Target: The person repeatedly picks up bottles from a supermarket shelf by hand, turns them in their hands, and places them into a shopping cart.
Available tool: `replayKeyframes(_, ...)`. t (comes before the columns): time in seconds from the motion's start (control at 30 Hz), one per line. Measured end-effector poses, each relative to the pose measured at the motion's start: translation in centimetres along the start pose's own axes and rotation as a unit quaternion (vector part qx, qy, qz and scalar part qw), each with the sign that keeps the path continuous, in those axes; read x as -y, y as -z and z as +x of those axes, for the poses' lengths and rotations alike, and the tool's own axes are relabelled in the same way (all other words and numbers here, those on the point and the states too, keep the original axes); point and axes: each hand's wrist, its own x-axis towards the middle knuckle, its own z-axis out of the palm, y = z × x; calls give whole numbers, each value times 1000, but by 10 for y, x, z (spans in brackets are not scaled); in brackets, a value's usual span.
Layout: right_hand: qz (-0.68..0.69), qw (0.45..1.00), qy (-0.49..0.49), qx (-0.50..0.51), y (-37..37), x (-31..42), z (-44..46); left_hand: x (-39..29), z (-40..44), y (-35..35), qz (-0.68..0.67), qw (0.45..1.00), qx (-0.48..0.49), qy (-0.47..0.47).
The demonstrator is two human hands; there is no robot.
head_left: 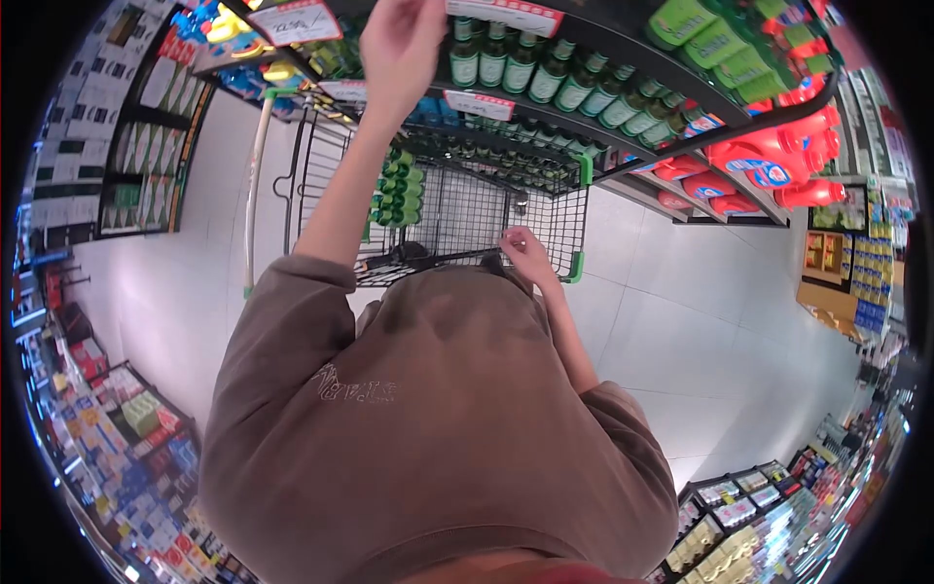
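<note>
My left hand [404, 39] is raised to the upper shelf in front of me, beside a price label [511, 14]. Its fingertips run out of the top of the view, so any hold is hidden. Just right of it stands a row of green glass bottles [553, 78] with pale labels. Low down, my right hand [526, 256] hovers by the near rim of a wire shopping cart [555, 219], fingers loosely bent and nothing visible in them. Inside the cart, toward the left, sits a cluster of green bottles [397, 190].
Green packs [715, 44] lie on the shelf at upper right. Below them are large red jugs [769, 165]. Pale tiled floor [671, 311] extends right of the cart. More stocked shelves [151, 146] stand on the left, and boxed goods [725, 526] behind me.
</note>
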Motion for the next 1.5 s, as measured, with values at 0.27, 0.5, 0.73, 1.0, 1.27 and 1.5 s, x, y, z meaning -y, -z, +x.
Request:
replayKeyframes(0.27,-278,944,-105,141,-12,-71,-11,153,-200,186,232,869,-164,405)
replayKeyframes(0.5,-270,951,-112,99,-34,-87,-21,260,-218,240,463,797,14,386)
replayKeyframes(0.73,-292,951,-101,19,-40,-74,-49,384,-202,267,457,776,118,418)
replayKeyframes(1.0,-227,938,-252,-73,-60,-54,-79,452,-203,278,452,755,161,447)
replayKeyframes(1.27,-201,941,-257,-94,-68,-55,-90,460,-214,272,457,774,141,414)
replayKeyframes(1.5,-187,942,-262,-90,-66,-58,-95,457,-216,266,462,788,97,394)
